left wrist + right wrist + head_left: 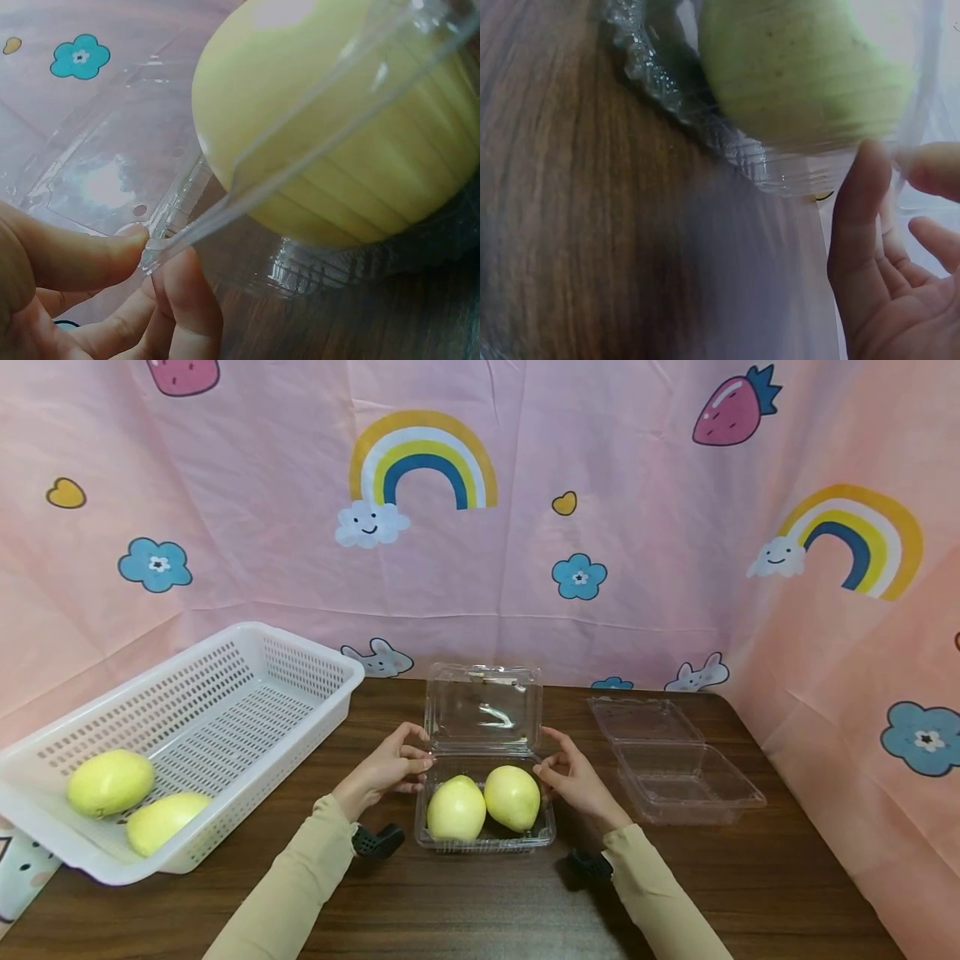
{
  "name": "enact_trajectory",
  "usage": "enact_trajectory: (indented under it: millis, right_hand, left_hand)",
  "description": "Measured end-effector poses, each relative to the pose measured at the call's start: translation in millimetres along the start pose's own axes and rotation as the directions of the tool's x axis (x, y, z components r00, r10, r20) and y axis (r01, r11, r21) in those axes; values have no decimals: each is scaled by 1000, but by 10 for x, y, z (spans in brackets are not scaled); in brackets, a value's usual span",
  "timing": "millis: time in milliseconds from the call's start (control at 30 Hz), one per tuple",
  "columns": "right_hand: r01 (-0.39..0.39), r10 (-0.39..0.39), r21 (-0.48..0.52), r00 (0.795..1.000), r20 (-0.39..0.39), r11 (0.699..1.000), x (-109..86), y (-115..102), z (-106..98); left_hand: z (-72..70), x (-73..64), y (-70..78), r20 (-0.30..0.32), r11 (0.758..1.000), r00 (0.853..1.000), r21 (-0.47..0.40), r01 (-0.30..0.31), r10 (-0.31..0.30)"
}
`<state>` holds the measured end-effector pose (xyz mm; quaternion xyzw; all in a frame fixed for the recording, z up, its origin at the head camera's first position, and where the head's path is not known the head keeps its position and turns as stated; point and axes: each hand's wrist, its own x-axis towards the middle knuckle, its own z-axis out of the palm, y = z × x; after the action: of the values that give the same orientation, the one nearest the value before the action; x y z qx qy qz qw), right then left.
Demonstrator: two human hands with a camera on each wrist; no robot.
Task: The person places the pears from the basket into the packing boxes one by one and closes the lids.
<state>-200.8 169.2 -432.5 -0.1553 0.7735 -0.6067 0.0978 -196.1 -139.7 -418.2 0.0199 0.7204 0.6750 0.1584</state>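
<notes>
A clear plastic clamshell box (486, 843) stands on the table with its lid (480, 710) raised at the back. Inside sit two smooth yellow-green fruits, one on the left (456, 810) and one on the right (513, 798); their kind is unclear. With thumb and finger my left hand (387, 766) pinches the box's rim near its rear left corner, as the left wrist view (112, 277) shows close up. On the opposite side my right hand (576, 779) pinches the right rim; in the right wrist view its fingers (862, 202) lie against the clear wall.
A white perforated basket (247, 760) at the left holds two more such fruits, one behind (110, 783) and one in front (167, 821). A second clear box (682, 777) lies opened on the right. Behind the brown table (465, 910) hangs a pink patterned cloth (525, 560).
</notes>
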Motion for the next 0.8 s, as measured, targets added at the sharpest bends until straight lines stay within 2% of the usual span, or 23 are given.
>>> enact_trajectory:
  millis: [167,367,533,800]
  right_hand:
    - [23,-23,35,1000,4,999,-11,12,-5]
    - [27,-26,50,1000,-2,998,-20,36,5]
    - [41,-41,52,999,-5,998,-21,61,8]
    - [52,-53,51,999,12,997,-34,37,1]
  left_hand:
    - [7,-7,5,10,999,999,36,-31,30]
    - [11,-15,20,49,990,994,101,-98,93]
    - [-32,-34,19,94,991,990,78,-111,103]
    - [-146,-129,58,214,994,971,18,-111,105]
